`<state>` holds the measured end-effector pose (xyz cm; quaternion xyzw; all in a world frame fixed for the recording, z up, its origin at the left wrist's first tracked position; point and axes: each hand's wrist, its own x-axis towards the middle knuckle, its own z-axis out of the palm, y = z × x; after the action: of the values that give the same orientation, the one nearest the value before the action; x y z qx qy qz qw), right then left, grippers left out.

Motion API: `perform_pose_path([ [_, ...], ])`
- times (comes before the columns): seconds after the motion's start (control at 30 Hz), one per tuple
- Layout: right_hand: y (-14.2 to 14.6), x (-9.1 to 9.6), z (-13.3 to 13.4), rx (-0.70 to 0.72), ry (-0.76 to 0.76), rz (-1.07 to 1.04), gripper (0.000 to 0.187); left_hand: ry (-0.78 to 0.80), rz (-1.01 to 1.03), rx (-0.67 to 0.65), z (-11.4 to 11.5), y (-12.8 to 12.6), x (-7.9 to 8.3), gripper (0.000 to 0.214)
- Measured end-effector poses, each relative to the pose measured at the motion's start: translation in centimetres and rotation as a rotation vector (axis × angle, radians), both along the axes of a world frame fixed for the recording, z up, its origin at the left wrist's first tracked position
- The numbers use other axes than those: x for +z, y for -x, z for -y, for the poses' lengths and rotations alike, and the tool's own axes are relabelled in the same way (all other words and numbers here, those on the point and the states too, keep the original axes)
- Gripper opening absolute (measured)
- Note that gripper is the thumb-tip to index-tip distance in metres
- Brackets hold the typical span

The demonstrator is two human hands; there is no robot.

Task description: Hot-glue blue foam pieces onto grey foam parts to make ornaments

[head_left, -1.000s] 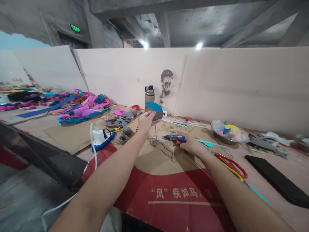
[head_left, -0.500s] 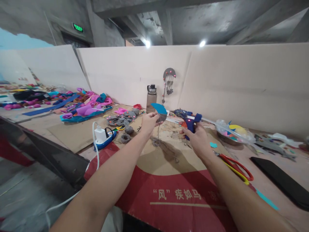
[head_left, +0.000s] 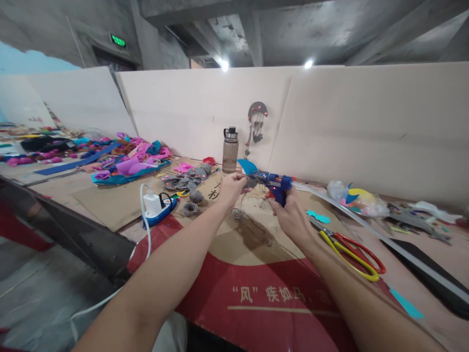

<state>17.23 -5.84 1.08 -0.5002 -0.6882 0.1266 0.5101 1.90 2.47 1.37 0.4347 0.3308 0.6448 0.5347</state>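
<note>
Pinched in my left hand point(head_left: 233, 188) is a felt piece point(head_left: 248, 166), with a blue crescent along its top and grey below. My right hand point(head_left: 289, 208) grips a blue glue gun point(head_left: 276, 182), its nozzle pointing left at the felt piece and seeming to meet it; exact contact I cannot tell. A long clear glue stick point(head_left: 351, 215) runs out of the gun's back toward the lower right. Grey cord point(head_left: 252, 227) lies loosely on the cardboard beneath my hands.
Scissors point(head_left: 351, 256) with red and yellow handles and a black phone point(head_left: 421, 274) lie right. A bottle point(head_left: 230, 151) stands behind my left hand. Left are a blue power strip point(head_left: 161, 211), grey felt pieces point(head_left: 183, 181) and colourful scraps point(head_left: 132, 164). A grey felt ornament point(head_left: 258, 115) hangs on the board.
The glue gun has swung level and moved left to the felt piece, its glue stick now crossing the right side. My left hand has shifted slightly right and tilted the felt.
</note>
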Motion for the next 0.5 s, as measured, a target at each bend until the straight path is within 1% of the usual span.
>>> perform_pose_path([
  [0.17,0.19,0.17,0.22,-0.042,0.029,0.029,0.027,0.008,-0.007,0.015,0.53,-0.11,0.39,0.012],
  [0.3,0.09,-0.11,0.06,-0.072,-0.008,0.055,0.031,0.003,0.012,0.021,0.70,-0.12,0.55,0.013],
  [0.5,0.10,-0.15,0.10,-0.123,-0.026,0.109,0.038,-0.039,-0.058,0.033,0.46,-0.05,0.30,0.010],
])
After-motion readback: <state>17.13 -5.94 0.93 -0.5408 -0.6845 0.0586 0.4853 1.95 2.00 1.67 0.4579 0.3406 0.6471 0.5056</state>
